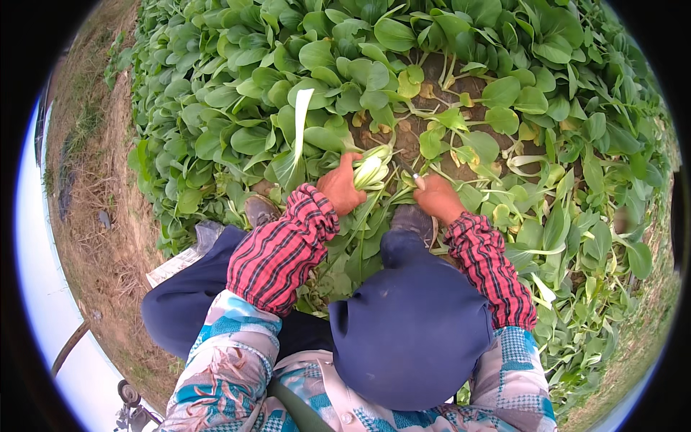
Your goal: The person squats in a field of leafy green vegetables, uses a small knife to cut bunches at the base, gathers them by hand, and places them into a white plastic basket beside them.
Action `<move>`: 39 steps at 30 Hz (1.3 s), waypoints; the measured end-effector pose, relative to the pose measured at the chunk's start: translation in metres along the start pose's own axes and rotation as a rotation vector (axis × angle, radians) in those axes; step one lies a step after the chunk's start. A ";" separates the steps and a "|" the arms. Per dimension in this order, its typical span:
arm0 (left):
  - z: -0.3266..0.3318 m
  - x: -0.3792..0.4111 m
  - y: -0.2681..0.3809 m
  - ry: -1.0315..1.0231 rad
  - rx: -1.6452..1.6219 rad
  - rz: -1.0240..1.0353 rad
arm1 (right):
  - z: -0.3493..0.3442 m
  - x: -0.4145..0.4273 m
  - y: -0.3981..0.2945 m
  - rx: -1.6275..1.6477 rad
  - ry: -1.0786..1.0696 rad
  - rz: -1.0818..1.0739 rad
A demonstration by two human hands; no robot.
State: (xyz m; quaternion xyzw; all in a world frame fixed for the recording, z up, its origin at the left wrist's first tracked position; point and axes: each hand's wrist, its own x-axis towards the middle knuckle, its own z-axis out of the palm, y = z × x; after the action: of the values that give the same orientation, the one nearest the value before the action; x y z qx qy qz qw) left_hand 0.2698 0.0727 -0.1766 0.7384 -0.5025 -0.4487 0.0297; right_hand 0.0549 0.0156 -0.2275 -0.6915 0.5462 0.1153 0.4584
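My left hand grips a bok choy plant around its pale green stalks, its base end turned to the right. In my right hand is a small knife with a light handle. Its dark blade points up and left, just right of the bok choy's base; whether the two touch, I cannot tell. A pale, narrow stalk sticks up beyond my left hand. Green leaves and thin stems lie beneath both hands.
Dense bok choy grows ahead and to the left. Bare soil with yellowed leaves lies just beyond my hands. Cut leaves litter the right side. My shoes stand among the plants, near a white crate and clear plastic.
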 end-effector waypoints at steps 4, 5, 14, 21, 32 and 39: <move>0.008 -0.017 0.004 0.091 0.021 0.170 | 0.001 0.001 -0.006 1.308 0.069 0.098; 0.011 -0.020 0.005 0.100 0.021 0.197 | -0.001 0.002 -0.013 1.304 0.038 0.104; 0.004 -0.040 0.028 0.054 -0.002 0.347 | -0.020 -0.009 -0.026 1.486 0.036 -0.062; -0.028 -0.070 0.087 -0.040 -0.962 0.412 | -0.075 -0.055 0.007 1.110 0.187 -0.086; -0.023 -0.026 0.078 -0.208 -0.160 0.145 | -0.017 -0.072 -0.006 1.315 -0.092 -0.074; -0.040 -0.012 0.008 -0.093 0.110 -0.152 | 0.004 -0.030 -0.005 0.405 0.191 -0.263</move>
State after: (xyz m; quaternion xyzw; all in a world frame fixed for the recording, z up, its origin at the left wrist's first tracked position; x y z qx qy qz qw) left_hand 0.2904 0.0617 -0.1418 0.7533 -0.4700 -0.4549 -0.0683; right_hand 0.0495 0.0387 -0.2072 -0.6585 0.5045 -0.1227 0.5447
